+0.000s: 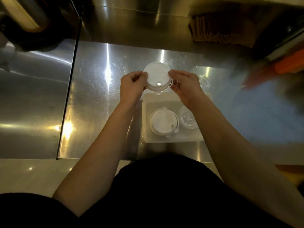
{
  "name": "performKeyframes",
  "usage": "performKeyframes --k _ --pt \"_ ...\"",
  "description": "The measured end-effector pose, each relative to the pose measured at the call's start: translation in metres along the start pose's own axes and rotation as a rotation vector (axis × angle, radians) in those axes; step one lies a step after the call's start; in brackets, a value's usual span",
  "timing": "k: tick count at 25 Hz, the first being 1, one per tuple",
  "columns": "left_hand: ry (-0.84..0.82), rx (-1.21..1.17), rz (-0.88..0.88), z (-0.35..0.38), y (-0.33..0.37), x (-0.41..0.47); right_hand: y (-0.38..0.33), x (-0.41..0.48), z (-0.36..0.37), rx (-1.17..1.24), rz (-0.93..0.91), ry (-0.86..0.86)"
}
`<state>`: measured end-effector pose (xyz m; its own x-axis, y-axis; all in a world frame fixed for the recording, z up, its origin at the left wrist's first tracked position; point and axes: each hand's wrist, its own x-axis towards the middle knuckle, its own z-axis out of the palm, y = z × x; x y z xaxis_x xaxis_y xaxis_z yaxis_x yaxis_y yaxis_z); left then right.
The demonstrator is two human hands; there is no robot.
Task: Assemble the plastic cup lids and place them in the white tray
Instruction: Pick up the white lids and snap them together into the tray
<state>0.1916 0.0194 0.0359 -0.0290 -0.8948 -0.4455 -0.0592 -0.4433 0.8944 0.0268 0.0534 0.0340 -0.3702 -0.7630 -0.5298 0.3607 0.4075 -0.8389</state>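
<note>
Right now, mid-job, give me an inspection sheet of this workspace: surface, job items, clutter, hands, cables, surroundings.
Surface: steel counter, shiny, with glare streaks.
Job's things: white lid held above the counter beyond the white tray; the tray holds one white lidded piece and a clear lid.
Clutter: clear plastic pieces on the counter behind the right hand; blue cloth to the right, blurred.
Hands: left hand and right hand pinch the white lid at opposite edges.
Cables: nothing seen.
Surroundings: brown paper stack at the far right; orange item, blurred; dark round equipment at the far left.
</note>
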Motion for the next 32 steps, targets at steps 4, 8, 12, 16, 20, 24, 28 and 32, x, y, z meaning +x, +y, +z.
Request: performKeyframes --k 4,8,12,16,20,24,28,32 --pt "0.009 0.016 0.021 0.004 -0.006 -0.020 0.001 -0.017 -0.013 -0.040 -0.045 -0.028" --pt "0.057 -0.021 0.052 0.012 -0.011 -0.042 0.004 -0.026 -0.027 -0.041 -0.062 -0.054" --pt "0.134 -0.085 0.023 0.022 -0.024 -0.062 0.004 -0.033 -0.037 -0.109 -0.071 -0.088" --pt "0.234 -0.155 -0.035 0.038 -0.040 -0.088 0.000 -0.035 -0.049 -0.187 -0.067 -0.159" --pt "0.326 -0.236 -0.066 0.049 -0.050 -0.110 -0.002 -0.035 -0.056 -0.259 -0.057 -0.251" --pt "0.402 -0.320 -0.116 0.061 -0.061 -0.129 -0.002 -0.036 -0.062 -0.334 -0.044 -0.324" --pt "0.478 -0.270 -0.132 0.063 -0.069 -0.143 0.003 -0.034 -0.063 -0.413 -0.057 -0.412" --pt "0.539 -0.211 -0.152 0.056 -0.074 -0.148 0.020 -0.034 -0.060 -0.486 -0.061 -0.439"
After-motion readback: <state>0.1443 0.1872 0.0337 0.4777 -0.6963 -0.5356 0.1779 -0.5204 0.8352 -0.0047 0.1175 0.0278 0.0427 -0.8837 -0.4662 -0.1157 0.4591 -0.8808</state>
